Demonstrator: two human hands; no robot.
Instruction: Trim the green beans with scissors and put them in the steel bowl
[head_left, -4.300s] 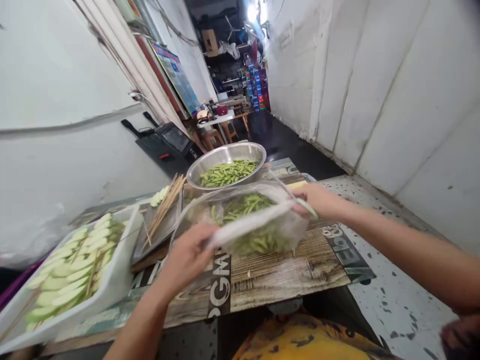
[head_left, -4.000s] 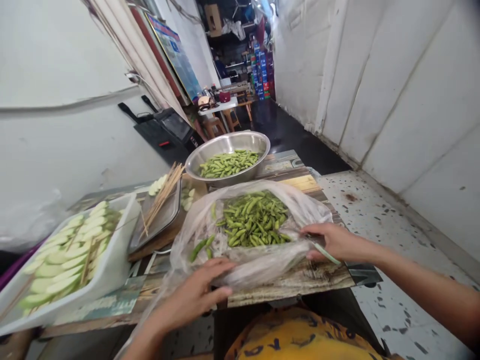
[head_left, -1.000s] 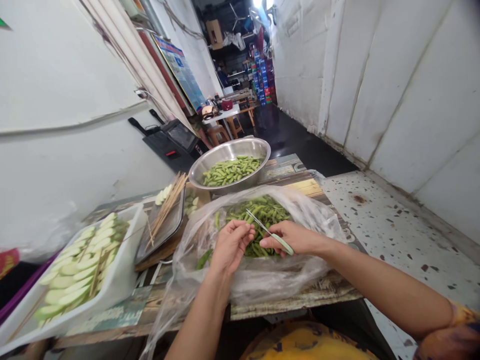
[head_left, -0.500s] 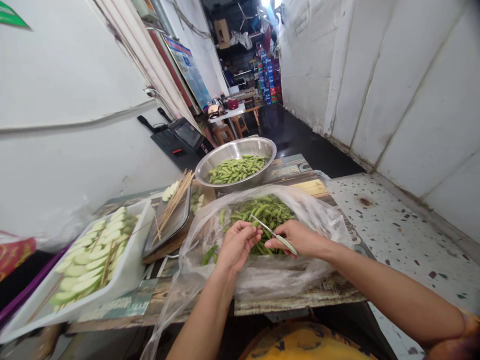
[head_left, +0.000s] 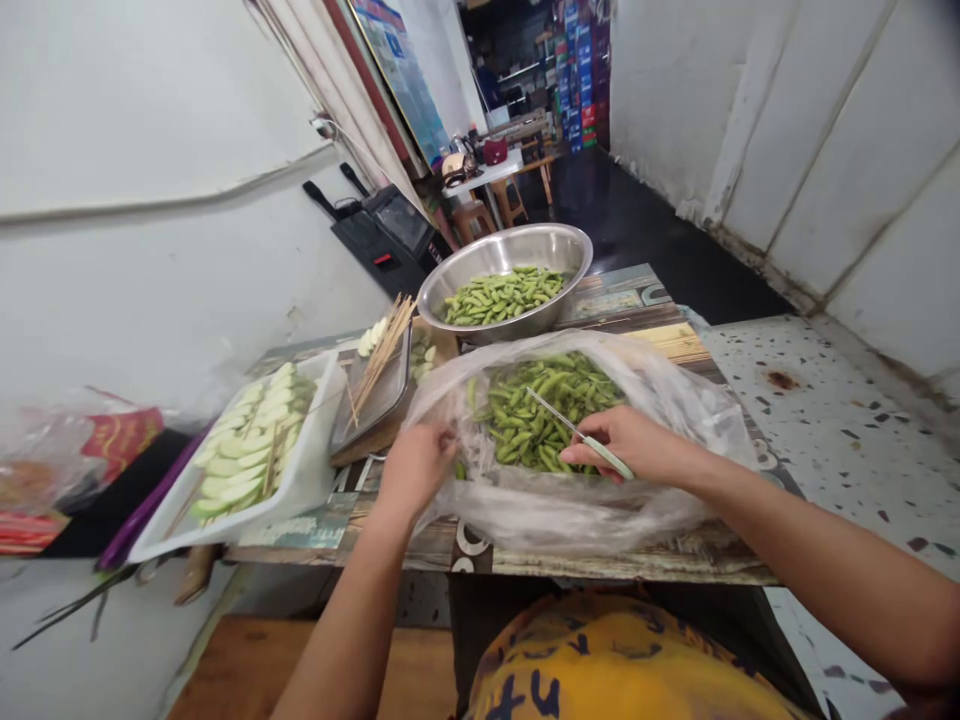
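Note:
A clear plastic bag (head_left: 517,515) lies spread wide on the table, with a heap of green edamame pods (head_left: 555,390) inside. At the bag's left rim my left hand (head_left: 418,468) is closed, its curled fingers gripping the plastic; the fingertips are partly hidden. My right hand (head_left: 637,443) holds scissors (head_left: 606,455) by their pale green handle over the right part of the heap. Their thin metal blades point up and left over the pods. Behind the bag stands a steel bowl (head_left: 504,328) with more pods (head_left: 506,295) in it.
To the left, a white plastic tub (head_left: 326,410) holds skewered pale green slices (head_left: 244,455). Beside it, a metal tray (head_left: 384,400) carries wooden skewers (head_left: 382,355). A black bag-like object (head_left: 394,240) leans by the wall. The patterned table (head_left: 427,545) ends close to my body.
My left hand has moved left from near the scissor tips to the bag's rim. The right hand still holds the scissors above the pods. The camera view has shifted.

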